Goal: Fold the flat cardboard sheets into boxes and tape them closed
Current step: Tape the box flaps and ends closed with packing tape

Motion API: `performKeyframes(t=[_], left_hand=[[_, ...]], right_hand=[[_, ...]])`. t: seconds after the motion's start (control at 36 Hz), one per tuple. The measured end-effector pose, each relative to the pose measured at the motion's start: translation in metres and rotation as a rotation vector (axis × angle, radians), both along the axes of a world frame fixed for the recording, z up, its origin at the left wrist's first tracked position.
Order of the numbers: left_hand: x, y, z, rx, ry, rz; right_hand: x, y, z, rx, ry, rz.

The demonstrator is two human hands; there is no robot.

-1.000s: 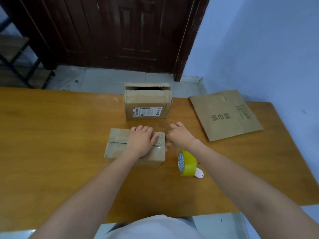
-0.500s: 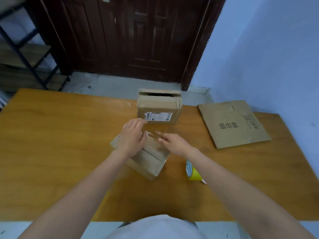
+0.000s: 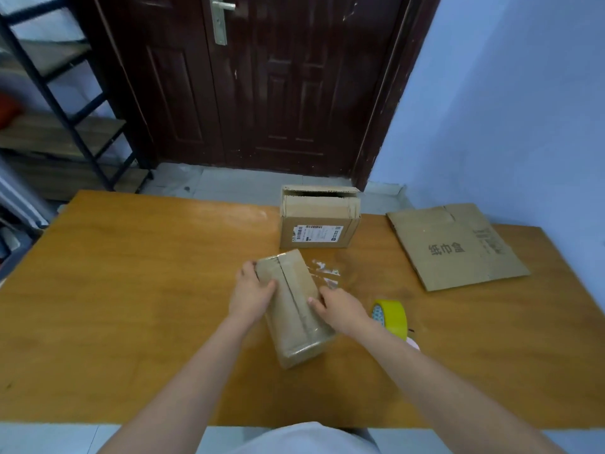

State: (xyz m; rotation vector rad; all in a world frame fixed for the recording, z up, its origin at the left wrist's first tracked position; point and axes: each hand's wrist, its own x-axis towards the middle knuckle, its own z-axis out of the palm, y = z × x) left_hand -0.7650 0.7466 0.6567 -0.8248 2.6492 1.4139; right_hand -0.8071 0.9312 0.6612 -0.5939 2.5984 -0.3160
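small box: one, taped, lying on my tabletop [image 3: 131, 290] near the middle, long axis running away from me and turned a bit to the left; seam with clear tape runs down its top [image 3: 294, 306]
left hand: mine, one, on the left side of the small box near its far end, fingers curled over the left edge, thumb on the top face, gripping it [image 3: 250, 294]
right hand: mine, one, on the right side of the small box, fingers bent onto the top by the seam, holding the box [image 3: 340, 309]
bigger box: one, standing upright behind the small box at the far edge of the tabletop, top flaps folded in with a dark gap at the back, white shipping label on the side facing me [image 3: 319, 221]
flat cardboard sheet: one, unfolded, lying far right on the tabletop, black printed characters on it, well apart from both boxes [image 3: 455, 245]
tape roll: one, yellow, standing on edge just right of my right wrist, something white and pink at its base I can't make out [image 3: 391, 317]
tape scraps: a few clear shiny bits on the tabletop just right of the small box's far end, count unclear [image 3: 324, 273]
box count: two folded, one sheet flat
background: one dark wooden door [image 3: 262, 77], one metal shelf rack at left [image 3: 49, 109], blue wall at right [image 3: 507, 93]
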Motion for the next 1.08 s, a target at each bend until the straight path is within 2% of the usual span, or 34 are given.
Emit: performKeyframes(t=[0.11, 0.19, 0.31, 0.36, 0.47, 0.61, 0.69, 0.78, 0.86, 0.94, 1.08], left_hand=[[-0.014, 0.015, 0.005, -0.023, -0.102, -0.164], [-0.022, 0.030, 0.011, -0.221, -0.220, -0.293], [-0.030, 0.050, 0.012, -0.467, -0.293, -0.482], [-0.035, 0.055, 0.008, -0.523, -0.260, -0.563], [-0.042, 0.062, 0.002, -0.558, -0.117, -0.782], [-0.050, 0.065, 0.001, -0.573, -0.076, -1.016], [-0.054, 0.069, 0.004, -0.576, -0.100, -1.025], [-0.056, 0.071, 0.002, -0.556, -0.095, -1.013], [-0.056, 0.069, -0.002, -0.489, -0.067, -0.981], [-0.054, 0.069, -0.006, -0.408, 0.027, -0.862], [-0.049, 0.074, -0.020, -0.489, 0.146, -0.781]], right_hand=[[0.028, 0.000, 0.005, 0.020, 0.072, 0.115], [0.045, -0.006, 0.002, -0.004, 0.107, 0.176], [0.056, -0.007, 0.000, -0.050, 0.021, 0.181], [0.053, 0.005, 0.002, -0.108, 0.006, 0.113], [0.032, 0.052, 0.007, -0.226, 0.097, -0.042], [-0.009, 0.122, 0.007, -0.173, 0.193, -0.553], [-0.036, 0.145, 0.003, -0.163, 0.018, -0.786], [-0.057, 0.147, -0.002, -0.203, -0.213, -0.928], [-0.071, 0.137, -0.009, -0.188, -0.376, -0.939], [-0.078, 0.121, -0.009, -0.180, -0.526, -0.988], [-0.086, 0.105, -0.016, -0.085, -0.674, -0.963]])
